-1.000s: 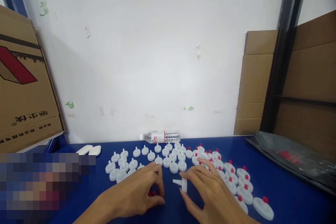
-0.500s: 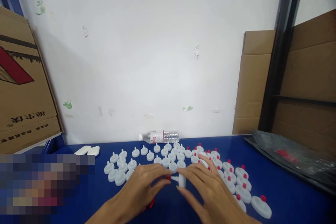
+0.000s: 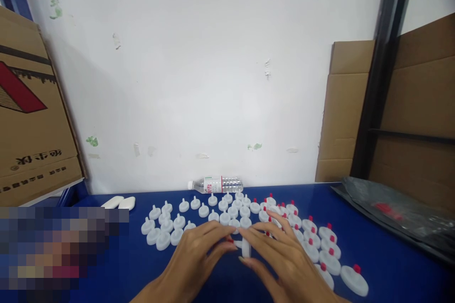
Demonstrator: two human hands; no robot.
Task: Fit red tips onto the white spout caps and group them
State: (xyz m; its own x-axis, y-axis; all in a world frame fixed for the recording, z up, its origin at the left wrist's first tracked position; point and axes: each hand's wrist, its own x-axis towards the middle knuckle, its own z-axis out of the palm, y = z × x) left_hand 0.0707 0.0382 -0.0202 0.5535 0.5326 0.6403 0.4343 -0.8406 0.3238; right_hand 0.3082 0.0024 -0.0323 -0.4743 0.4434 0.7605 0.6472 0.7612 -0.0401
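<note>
Between thumb and fingers, my right hand grips a white plastic nozzle cap by its round base, turned on its side with the spout pointing left. My left hand pinches a small red tip cap at the end of that spout; the fingers cover most of it. Behind my left hand stand several white nozzle caps with bare spouts. Around and beyond my right hand are several more white caps with red tips, spouts up.
A clear plastic bottle lies against the wall. A dark plastic bag with something red inside rests at the right. Two white objects lie at the left. Cardboard leans at the back right, and a carton stands left.
My left hand has moved slightly right, bringing the red tip cap onto the spout end. Red pieces under the left hand are now hidden. The right hand stays nearly still.
</note>
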